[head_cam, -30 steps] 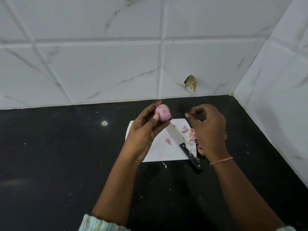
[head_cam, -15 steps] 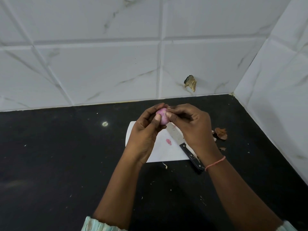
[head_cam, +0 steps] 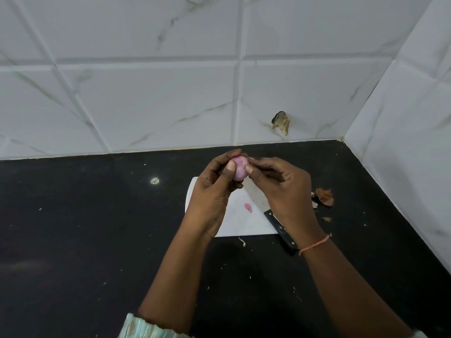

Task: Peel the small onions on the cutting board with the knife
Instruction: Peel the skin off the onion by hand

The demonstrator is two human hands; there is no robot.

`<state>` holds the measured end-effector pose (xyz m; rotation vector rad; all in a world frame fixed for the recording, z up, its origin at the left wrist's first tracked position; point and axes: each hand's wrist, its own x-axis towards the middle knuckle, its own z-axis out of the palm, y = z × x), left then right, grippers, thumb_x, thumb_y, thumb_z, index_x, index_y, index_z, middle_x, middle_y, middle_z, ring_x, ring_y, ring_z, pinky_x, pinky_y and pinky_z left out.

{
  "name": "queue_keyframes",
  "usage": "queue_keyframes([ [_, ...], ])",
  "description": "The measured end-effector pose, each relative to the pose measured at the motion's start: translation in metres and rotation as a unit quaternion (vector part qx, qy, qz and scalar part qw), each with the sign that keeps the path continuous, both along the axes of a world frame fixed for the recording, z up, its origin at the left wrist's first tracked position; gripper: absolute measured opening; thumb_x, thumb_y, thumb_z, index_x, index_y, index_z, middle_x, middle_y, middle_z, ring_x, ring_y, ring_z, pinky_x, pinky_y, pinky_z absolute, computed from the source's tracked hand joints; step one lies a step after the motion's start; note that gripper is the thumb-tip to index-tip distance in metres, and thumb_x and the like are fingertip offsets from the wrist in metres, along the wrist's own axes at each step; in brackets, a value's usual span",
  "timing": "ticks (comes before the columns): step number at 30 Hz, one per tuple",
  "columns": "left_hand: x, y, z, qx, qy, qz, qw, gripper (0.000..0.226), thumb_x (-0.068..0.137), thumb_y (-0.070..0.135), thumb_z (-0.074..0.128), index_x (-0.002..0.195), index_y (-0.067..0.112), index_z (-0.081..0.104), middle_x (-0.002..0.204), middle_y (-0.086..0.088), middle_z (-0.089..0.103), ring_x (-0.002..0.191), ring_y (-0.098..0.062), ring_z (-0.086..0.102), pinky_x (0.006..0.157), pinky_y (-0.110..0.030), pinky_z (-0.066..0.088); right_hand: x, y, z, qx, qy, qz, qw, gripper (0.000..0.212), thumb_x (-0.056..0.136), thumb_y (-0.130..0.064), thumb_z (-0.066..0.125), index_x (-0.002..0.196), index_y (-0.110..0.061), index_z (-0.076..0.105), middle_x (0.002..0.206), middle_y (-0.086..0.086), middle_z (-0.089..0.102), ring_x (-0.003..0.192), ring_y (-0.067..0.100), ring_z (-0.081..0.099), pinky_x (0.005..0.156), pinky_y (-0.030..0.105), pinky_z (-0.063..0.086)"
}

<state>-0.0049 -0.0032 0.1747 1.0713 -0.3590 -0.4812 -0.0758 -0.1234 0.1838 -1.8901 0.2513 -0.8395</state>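
Since a second ago the right hand point(head_cam: 283, 189) has closed in to pinch the pink onion point(head_cam: 239, 170) gripped by the left hand point(head_cam: 214, 191) at frame centre, so hand-peeling is likely under way while the knife point(head_cam: 280, 228) lies unused.

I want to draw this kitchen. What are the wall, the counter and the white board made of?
The wall looks like glossy white marble-look tile: grey veins and straight grout lines. The counter seems polished black stone, since it shines faintly. The cutting board looks like smooth white plastic, though that is a guess.
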Motion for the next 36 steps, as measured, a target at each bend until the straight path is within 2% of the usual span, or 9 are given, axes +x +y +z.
queue_keyframes([
  [9,-0.003,0.003,0.005,0.040,-0.014,-0.017,0.999,0.032,0.095,0.022,0.054,0.123,0.010,0.064,0.120,-0.010,0.070,0.102,-0.015,0.066,0.078,-0.022,0.052,0.003,-0.003,0.002,-0.006,-0.014,-0.040,0.999,0.002,0.087,-0.012,0.072,0.087,-0.010,0.071,0.080,-0.006,0.071,0.075,0.009,0.069,0.070,0.022,0.057],
  [13,-0.002,0.005,0.008,0.013,0.035,-0.030,0.999,0.030,0.104,0.011,0.043,0.127,0.007,0.062,0.124,-0.011,0.070,0.105,-0.020,0.066,0.082,-0.025,0.055,0.004,-0.012,-0.003,0.007,-0.001,-0.094,0.996,0.019,0.081,0.005,0.067,0.082,-0.014,0.065,0.078,-0.004,0.068,0.075,0.008,0.066,0.071,0.016,0.053],
  [16,0.000,0.007,0.009,-0.009,0.075,-0.038,0.996,0.033,0.103,0.003,0.040,0.128,0.004,0.062,0.126,-0.015,0.068,0.117,-0.031,0.064,0.100,-0.035,0.053,0.001,-0.019,-0.005,0.022,0.018,-0.109,0.994,0.034,0.080,0.015,0.046,0.068,-0.013,0.062,0.067,-0.001,0.062,0.065,0.008,0.057,0.063,0.022,0.047],
  [18,0.001,0.007,0.009,-0.017,0.097,-0.038,0.994,0.035,0.102,0.001,0.038,0.128,0.003,0.062,0.127,-0.017,0.067,0.120,-0.035,0.063,0.102,-0.037,0.052,0.002,-0.020,-0.003,0.062,0.050,-0.066,0.995,0.031,0.089,0.001,0.040,0.075,-0.014,0.063,0.073,0.001,0.061,0.069,0.008,0.053,0.065,0.026,0.043],
  [20,0.001,0.006,0.009,-0.032,0.124,-0.040,0.991,0.036,0.101,0.001,0.037,0.127,0.003,0.062,0.125,-0.019,0.067,0.116,-0.035,0.065,0.099,-0.036,0.054,0.002,-0.021,-0.004,0.051,0.122,-0.013,0.991,0.035,0.096,-0.043,0.036,0.098,-0.024,0.066,0.098,-0.005,0.062,0.096,0.010,0.057,0.083,0.032,0.045],
  [22,0.001,0.004,0.009,-0.052,0.153,-0.043,0.986,0.034,0.102,0.005,0.039,0.127,0.002,0.061,0.121,-0.021,0.068,0.108,-0.033,0.068,0.094,-0.034,0.057,0.000,-0.019,-0.003,0.017,0.125,0.038,0.991,0.047,0.089,-0.061,0.043,0.119,-0.030,0.061,0.118,-0.010,0.059,0.116,0.008,0.054,0.095,0.030,0.046],
  [26,0.000,0.000,0.008,-0.056,0.175,-0.052,0.982,0.039,0.102,0.021,0.047,0.131,-0.004,0.057,0.122,-0.026,0.066,0.100,-0.030,0.070,0.084,-0.029,0.059,0.001,-0.008,-0.003,-0.074,0.054,0.081,0.993,0.045,0.083,-0.028,0.076,0.125,-0.021,0.060,0.121,-0.011,0.060,0.114,0.008,0.057,0.091,0.022,0.050],
  [30,-0.002,-0.005,0.006,-0.040,0.200,-0.044,0.978,0.047,0.103,0.031,0.044,0.129,-0.007,0.056,0.118,-0.027,0.067,0.103,-0.030,0.071,0.086,-0.031,0.060,0.005,-0.004,-0.005,-0.024,0.016,0.054,0.998,0.042,0.078,-0.018,0.080,0.117,-0.016,0.066,0.112,-0.006,0.066,0.103,0.010,0.063,0.083,0.016,0.051],
  [36,-0.009,-0.017,0.007,-0.049,0.234,-0.037,0.970,0.049,0.107,0.036,0.036,0.116,-0.006,0.060,0.092,-0.022,0.072,0.080,-0.026,0.072,0.077,-0.029,0.061,0.010,0.006,-0.013,0.055,-0.023,0.024,0.998,0.035,0.078,-0.019,0.079,0.111,-0.016,0.067,0.107,0.003,0.065,0.103,0.013,0.064,0.084,0.024,0.055],
])
